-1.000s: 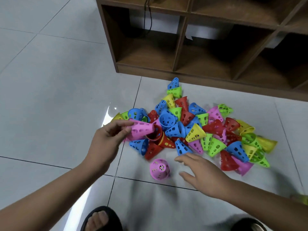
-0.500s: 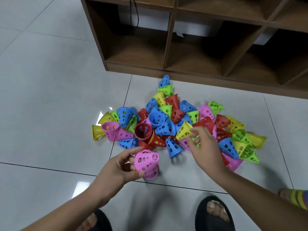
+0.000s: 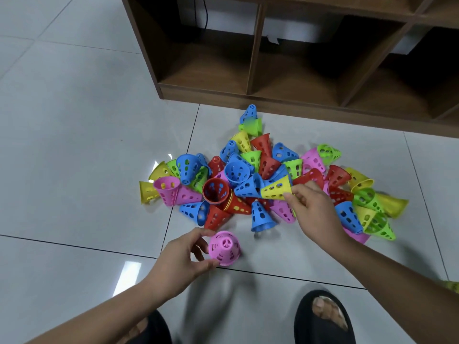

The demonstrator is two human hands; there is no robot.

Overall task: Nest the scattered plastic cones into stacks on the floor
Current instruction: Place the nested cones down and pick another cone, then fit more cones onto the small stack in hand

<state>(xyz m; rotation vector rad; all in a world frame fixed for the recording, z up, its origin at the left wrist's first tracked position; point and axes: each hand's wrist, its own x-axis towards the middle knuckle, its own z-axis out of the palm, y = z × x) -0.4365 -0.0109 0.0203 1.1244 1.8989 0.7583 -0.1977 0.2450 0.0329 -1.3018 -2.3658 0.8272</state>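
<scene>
A pile of perforated plastic cones (image 3: 250,170) in blue, red, yellow, green and pink lies scattered on the tiled floor. In front of the pile stands a short pink stack (image 3: 224,248), narrow end up. My left hand (image 3: 183,259) curls round the stack, forefinger at its top and thumb at its base. My right hand (image 3: 315,212) reaches into the middle of the pile. Its fingertips pinch the wide rim of a yellow cone (image 3: 275,188) that lies on its side against a blue cone (image 3: 248,187).
A brown wooden shelf unit (image 3: 253,90) with open compartments stands just behind the pile. A black cable (image 3: 198,11) hangs in its left compartment. My two feet in black sandals (image 3: 323,319) are at the bottom edge. Bare grey tiles (image 3: 74,145) spread to the left.
My left hand carried a pink cone from the pile and set it over the pink cone in front. My right hand went from the floor into the pile and took the yellow cone's rim.
</scene>
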